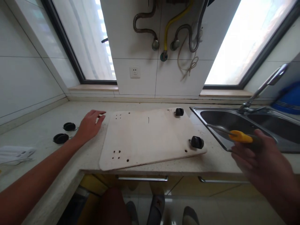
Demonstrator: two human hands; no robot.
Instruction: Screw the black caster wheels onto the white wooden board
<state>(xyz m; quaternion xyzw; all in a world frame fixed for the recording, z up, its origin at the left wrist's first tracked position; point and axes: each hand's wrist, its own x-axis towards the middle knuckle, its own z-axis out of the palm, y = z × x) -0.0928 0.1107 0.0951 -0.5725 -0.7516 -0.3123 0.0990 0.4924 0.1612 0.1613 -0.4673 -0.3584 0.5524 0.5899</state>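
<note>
Two loose black casters (61,138) lie on the counter (90,159) left of the left hand (90,125), whose grip is empty, fingers loosely curled just beside the white board (150,137). The board lies flat mid-counter, its left-end holes bare and two mounted casters (197,142) standing at its right end, so it looks half fitted; farther right, the right hand (255,156) has its grip closed around a yellow-handled screwdriver (241,137).

Glare from windows (248,47) (blurry right hand (264,162))
</note>
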